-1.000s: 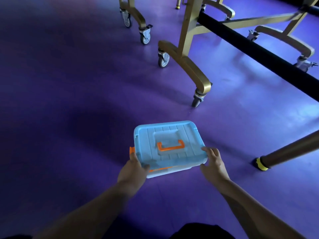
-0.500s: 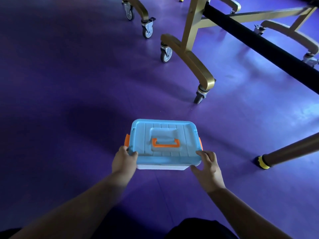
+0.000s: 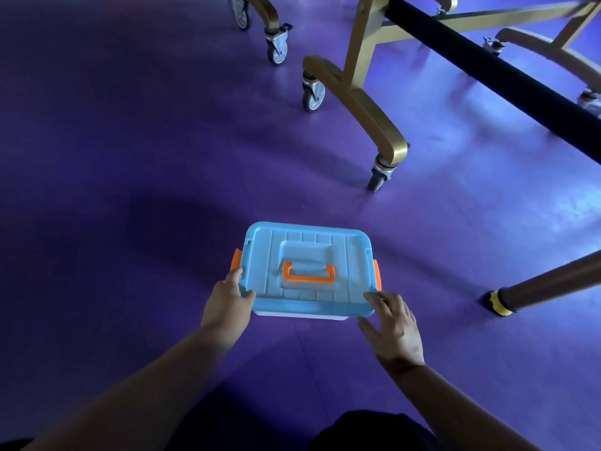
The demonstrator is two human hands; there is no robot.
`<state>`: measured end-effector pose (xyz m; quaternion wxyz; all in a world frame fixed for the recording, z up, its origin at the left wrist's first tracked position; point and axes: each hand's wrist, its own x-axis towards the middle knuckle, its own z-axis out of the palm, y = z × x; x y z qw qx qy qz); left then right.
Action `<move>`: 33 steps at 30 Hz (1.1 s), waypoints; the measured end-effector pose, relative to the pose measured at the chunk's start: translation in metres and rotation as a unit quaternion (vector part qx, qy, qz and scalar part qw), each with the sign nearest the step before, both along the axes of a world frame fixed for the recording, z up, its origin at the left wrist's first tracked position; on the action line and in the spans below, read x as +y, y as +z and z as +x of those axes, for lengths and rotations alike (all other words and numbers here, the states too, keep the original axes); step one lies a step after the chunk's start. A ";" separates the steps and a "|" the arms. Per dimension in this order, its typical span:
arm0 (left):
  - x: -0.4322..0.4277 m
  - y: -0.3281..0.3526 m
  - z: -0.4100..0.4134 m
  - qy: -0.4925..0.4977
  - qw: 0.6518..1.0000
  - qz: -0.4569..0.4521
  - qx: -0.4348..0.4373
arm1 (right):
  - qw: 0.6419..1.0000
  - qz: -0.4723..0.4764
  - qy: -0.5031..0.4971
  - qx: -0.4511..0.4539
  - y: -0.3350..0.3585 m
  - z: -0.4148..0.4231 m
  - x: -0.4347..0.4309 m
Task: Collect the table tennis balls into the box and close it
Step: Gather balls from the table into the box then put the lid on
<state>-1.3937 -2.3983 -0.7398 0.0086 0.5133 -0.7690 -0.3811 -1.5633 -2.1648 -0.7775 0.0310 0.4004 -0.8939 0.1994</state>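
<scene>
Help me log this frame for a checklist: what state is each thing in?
lid: on the box, level.
carry handle: folded flat.
left latch, right latch: cannot tell whether snapped.
left hand: grips the lid's near-left corner.
right hand: straight fingers touch the near-right corner.

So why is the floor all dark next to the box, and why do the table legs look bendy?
Head view: a broad soft shadow darkens the purple floor beside the blue box; pale sheen brightens it on the right; the wide-angle lens bows the gold table legs.
</scene>
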 end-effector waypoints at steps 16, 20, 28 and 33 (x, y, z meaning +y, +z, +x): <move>-0.038 0.001 -0.011 -0.070 0.994 -0.080 -0.035 | 0.974 -0.004 -0.145 -0.177 0.019 -0.043 -0.048; -0.038 0.005 -0.017 0.058 0.987 0.148 -0.004 | 0.882 -0.053 -0.243 -0.399 0.015 -0.047 -0.053; -0.041 -0.010 -0.019 0.028 0.999 0.018 0.036 | 0.933 -0.024 -0.226 -0.281 0.017 -0.039 -0.061; -0.031 -0.012 -0.021 0.017 0.995 -0.099 0.020 | 0.947 -0.018 -0.227 -0.225 0.020 -0.035 -0.063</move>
